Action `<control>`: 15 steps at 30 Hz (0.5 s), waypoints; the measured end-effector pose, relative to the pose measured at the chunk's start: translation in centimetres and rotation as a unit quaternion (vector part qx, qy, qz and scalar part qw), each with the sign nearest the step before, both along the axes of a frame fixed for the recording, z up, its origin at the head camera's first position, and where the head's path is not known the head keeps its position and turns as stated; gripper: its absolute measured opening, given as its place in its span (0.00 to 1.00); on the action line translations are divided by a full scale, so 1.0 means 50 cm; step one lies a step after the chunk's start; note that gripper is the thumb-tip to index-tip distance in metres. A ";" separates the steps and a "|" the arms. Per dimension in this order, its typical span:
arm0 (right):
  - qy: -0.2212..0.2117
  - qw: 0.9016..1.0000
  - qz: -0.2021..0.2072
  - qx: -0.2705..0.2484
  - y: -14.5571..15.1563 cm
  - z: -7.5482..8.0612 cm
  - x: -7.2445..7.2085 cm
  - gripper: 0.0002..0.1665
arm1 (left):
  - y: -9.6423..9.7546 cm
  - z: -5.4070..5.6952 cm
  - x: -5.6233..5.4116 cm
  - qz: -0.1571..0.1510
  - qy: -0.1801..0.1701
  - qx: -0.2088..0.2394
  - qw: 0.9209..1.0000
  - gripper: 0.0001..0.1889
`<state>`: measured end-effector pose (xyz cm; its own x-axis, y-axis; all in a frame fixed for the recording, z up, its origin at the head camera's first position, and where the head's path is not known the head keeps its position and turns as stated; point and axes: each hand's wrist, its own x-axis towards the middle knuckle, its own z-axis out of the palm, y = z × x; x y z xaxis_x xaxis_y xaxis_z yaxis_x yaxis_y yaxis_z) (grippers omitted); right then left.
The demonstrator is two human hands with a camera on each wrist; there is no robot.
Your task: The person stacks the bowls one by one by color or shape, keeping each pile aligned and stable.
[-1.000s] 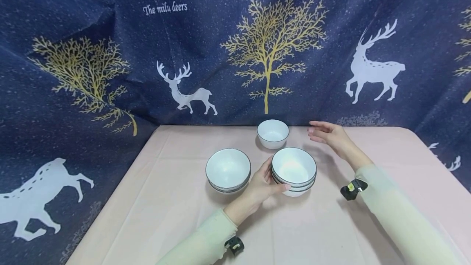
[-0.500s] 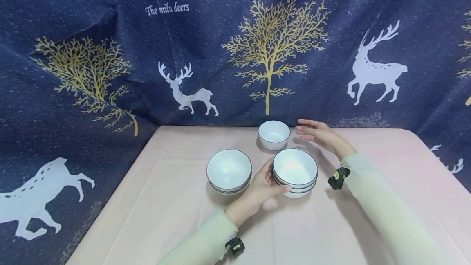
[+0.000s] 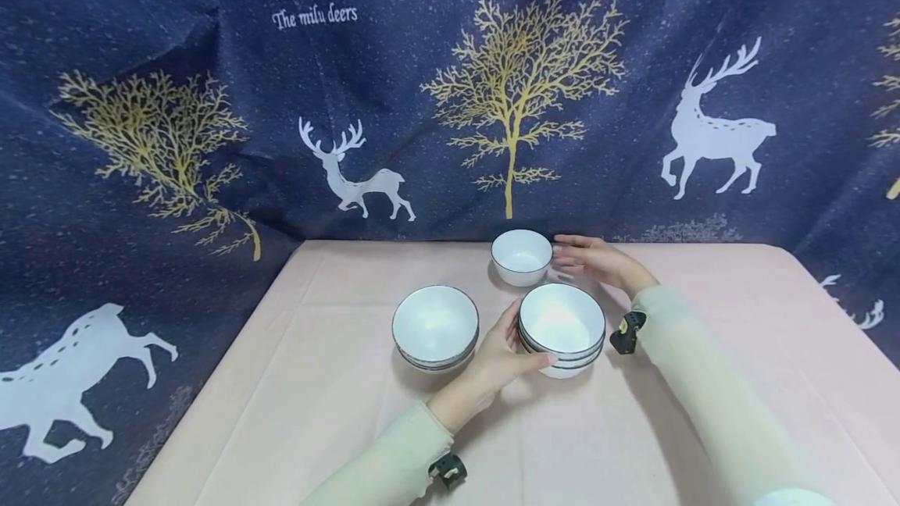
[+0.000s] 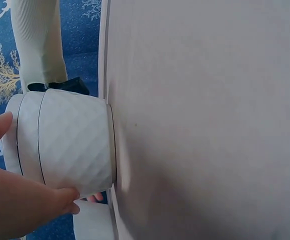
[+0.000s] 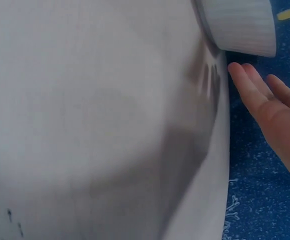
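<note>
My left hand [image 3: 494,359] grips a stack of white, dark-rimmed bowls [image 3: 562,320], thumb on the near side and fingers round the left side. Dimpled outer walls of that bowl stack [image 4: 75,142] show in the left wrist view. Behind it stands a single white bowl [image 3: 522,258], upright near the table's back edge. My right hand [image 3: 599,262] is at this bowl's right side, fingers extended, fingertips right by its wall. The right wrist view has those fingers [image 5: 250,87] straight and a small gap short of the bowl [image 5: 242,25].
Another stack of white bowls [image 3: 436,325] sits to the left of my left hand. A pale pink cloth covers the table [image 3: 337,381]. Close behind the table hangs a dark blue curtain [image 3: 436,61] with deer and trees.
My right hand has moved left, from well right of the single bowl to its right side. The left hand and the bowls have stayed in place.
</note>
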<state>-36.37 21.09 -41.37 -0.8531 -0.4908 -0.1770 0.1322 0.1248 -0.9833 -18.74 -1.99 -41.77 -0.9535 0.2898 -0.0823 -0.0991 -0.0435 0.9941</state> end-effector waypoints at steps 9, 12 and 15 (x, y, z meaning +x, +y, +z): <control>-0.029 0.999 0.018 0.008 -0.016 -0.013 -0.008 0.40 | 0.001 0.002 -0.001 0.001 0.000 0.004 1.000 0.54; -0.033 0.999 0.014 0.019 -0.021 -0.014 -0.008 0.41 | 0.001 0.002 -0.002 -0.005 0.011 0.003 1.000 0.55; -0.033 0.999 0.010 0.029 -0.023 -0.015 -0.009 0.42 | 0.002 0.004 -0.003 -0.008 0.019 0.001 1.000 0.55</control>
<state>-36.80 19.93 -42.11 -0.8283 -0.4955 -0.2613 0.1934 0.1847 -0.9636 -18.87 -1.91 -41.55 -0.9514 0.3044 -0.0464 -0.0625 -0.0433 0.9971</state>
